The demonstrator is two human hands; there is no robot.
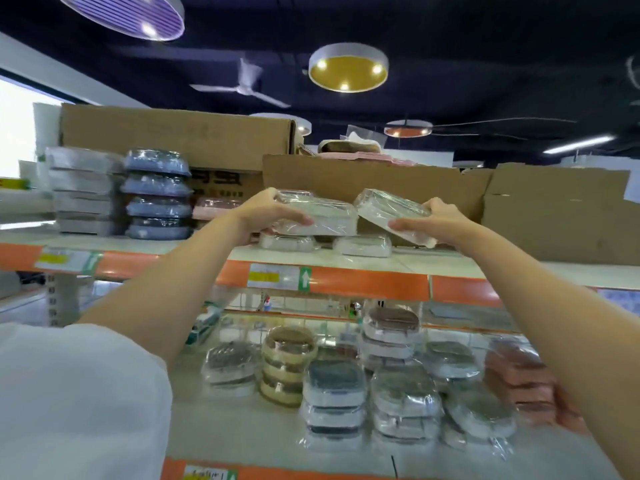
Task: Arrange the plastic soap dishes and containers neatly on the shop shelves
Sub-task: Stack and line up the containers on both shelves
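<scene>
Both arms reach up to the top shelf (433,263). My left hand (266,211) grips a white soap dish wrapped in clear plastic (322,216), which rests on top of another white dish (287,242). My right hand (440,220) holds a second wrapped white dish (391,209), tilted down to the right above a white dish lying on the shelf (363,244). A pink dish (214,206) sits just left of my left hand.
Stacks of grey-blue dishes (157,195) and grey boxes (83,192) stand at the shelf's left. Cardboard boxes (381,181) line the back. The lower shelf (221,420) holds several stacks of wrapped dishes (334,400), with pink ones (519,379) at the right.
</scene>
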